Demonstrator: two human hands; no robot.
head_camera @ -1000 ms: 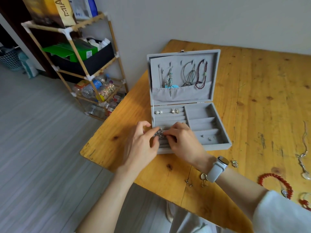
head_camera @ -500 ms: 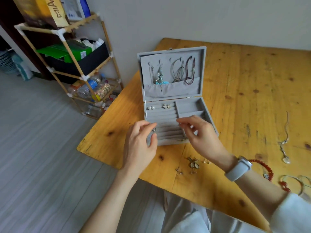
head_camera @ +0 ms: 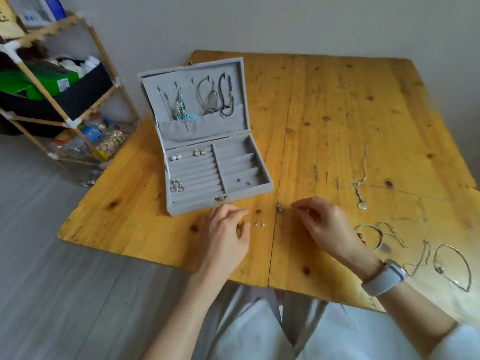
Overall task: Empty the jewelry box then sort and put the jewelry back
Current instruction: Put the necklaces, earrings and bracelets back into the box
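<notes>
The grey jewelry box [head_camera: 262,189] stands open at the table's left, with several necklaces [head_camera: 225,97] hanging in its lid. Its ring rolls hold pearl studs [head_camera: 175,157], a second stud pair [head_camera: 199,152] and dangling earrings [head_camera: 177,186]; two tiny studs [head_camera: 242,181] lie in a right compartment. In front of the box, my left hand [head_camera: 223,235] is curled low over the table with its fingertips pinched around a small gold earring [head_camera: 240,224]. A small earring pair [head_camera: 259,224] and another earring [head_camera: 279,207] lie between my hands. My right hand [head_camera: 327,227] hovers with loosely bent fingers, nothing visible in it.
A pendant necklace [head_camera: 361,188], pale bangles [head_camera: 371,235], a thin chain [head_camera: 420,258] and a wire bangle [head_camera: 452,266] lie on the wooden table [head_camera: 337,113] to the right. A bamboo shelf [head_camera: 65,105] with bottles and boxes stands left of the table. The table's near edge runs just under my wrists.
Both hands have left the box's tray and come down to the table in front of it. The dangling earrings now sit in the ring rolls. The view has shifted right.
</notes>
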